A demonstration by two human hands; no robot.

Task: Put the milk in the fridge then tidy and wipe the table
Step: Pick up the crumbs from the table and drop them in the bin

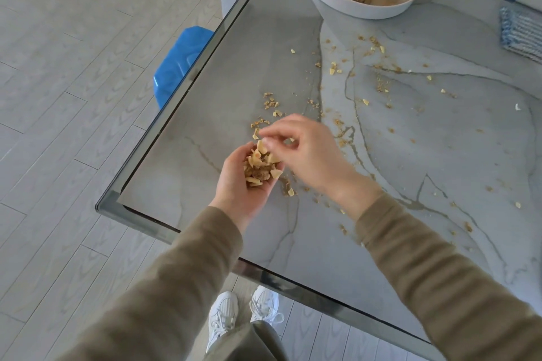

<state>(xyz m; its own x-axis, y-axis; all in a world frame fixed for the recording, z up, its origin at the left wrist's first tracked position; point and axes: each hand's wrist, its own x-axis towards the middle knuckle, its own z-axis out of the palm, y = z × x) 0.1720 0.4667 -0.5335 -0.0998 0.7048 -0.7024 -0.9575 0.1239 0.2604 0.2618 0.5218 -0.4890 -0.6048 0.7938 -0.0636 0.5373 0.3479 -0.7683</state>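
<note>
Many crumbs (271,103) lie scattered on the table (410,243) between me and the tray (352,10). My left hand (249,184) cups a pile (261,168) so nothing drops, while my right hand (308,149) pinches a flake (262,146) over it; no milk is in view.

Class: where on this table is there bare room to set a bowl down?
Bare: the left strip of the grey marble-look table, between its edge and the scattered beige cereal crumbs, and the near corner by the left hand. Crowded: centre and right, crumbs; far end, round white tray and blue striped cloth.
</note>
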